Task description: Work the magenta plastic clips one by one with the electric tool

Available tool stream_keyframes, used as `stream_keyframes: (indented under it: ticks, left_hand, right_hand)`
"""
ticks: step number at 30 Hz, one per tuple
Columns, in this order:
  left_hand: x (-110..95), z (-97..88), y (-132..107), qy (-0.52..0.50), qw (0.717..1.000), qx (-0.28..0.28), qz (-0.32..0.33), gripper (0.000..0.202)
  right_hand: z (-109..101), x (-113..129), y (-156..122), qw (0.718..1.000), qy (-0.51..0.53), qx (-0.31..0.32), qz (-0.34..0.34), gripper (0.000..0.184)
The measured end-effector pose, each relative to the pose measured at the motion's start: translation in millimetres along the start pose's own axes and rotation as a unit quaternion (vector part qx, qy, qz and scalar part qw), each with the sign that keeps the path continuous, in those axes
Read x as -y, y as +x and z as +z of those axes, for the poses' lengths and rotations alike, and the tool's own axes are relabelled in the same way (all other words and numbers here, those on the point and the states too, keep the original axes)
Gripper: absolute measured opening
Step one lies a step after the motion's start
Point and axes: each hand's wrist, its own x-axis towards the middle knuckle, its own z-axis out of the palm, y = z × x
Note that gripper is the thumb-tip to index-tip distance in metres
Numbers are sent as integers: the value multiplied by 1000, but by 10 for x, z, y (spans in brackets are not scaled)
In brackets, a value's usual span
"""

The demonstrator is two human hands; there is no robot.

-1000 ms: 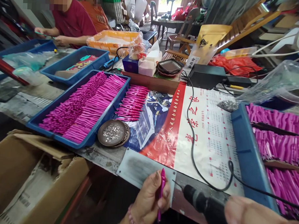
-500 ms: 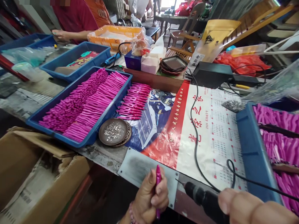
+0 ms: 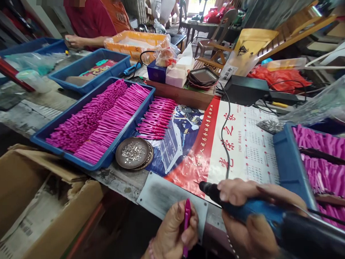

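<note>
My left hand (image 3: pixel 176 229) is closed around a slim magenta plastic piece (image 3: pixel 187 217), held upright with its pointed end up, at the near edge of a grey metal plate (image 3: pixel 156 193). In my right hand (image 3: pixel 243 207) is a blue and black electric screwdriver (image 3: pixel 260 213). Its thin bit points left, above the red part of the calendar sheet and apart from the magenta piece. A brown dish (image 3: pixel 123 158) of small silvery bits stands beyond the plate. Behind it lies a row of similar magenta pieces (image 3: pixel 156 117) with darker ends.
A blue tray (image 3: pixel 151 94) full of magenta pieces stands left, another blue tray (image 3: pixel 283 160) right. A black cable (image 3: pixel 227 146) crosses the calendar sheet (image 3: pixel 253 147). An open cardboard box (image 3: pixel 52 231) is at lower left. Another person's hand (image 3: pixel 75 41) is at the far left.
My right hand has moved left and further into view, bringing the screwdriver's tip up and left over the sheet. My left hand keeps the magenta piece, slightly lower and further right.
</note>
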Motion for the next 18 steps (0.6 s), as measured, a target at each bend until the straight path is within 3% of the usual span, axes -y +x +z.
stream_keyframes:
  ticks: [3, 7, 11, 18]
  left_hand:
    - [-53, -8, -3, -24, 999, 28, 13, 33]
    - [-111, -11, 3, -37, 998, 41, 32, 33]
    - [-146, 12, 3, -28, 998, 17, 54, 34]
    - [-192, 20, -5, -52, 999, -10, 0, 41]
  right_hand:
    - [126, -218, -19, 1000, 21, -16, 6, 31]
    - [147, -416, -70, 1000, 1, -23, 12, 32]
    - [135, -496, -93, 999, -11, -19, 29, 32]
    - [183, -478, -80, 999, -28, -21, 37, 32]
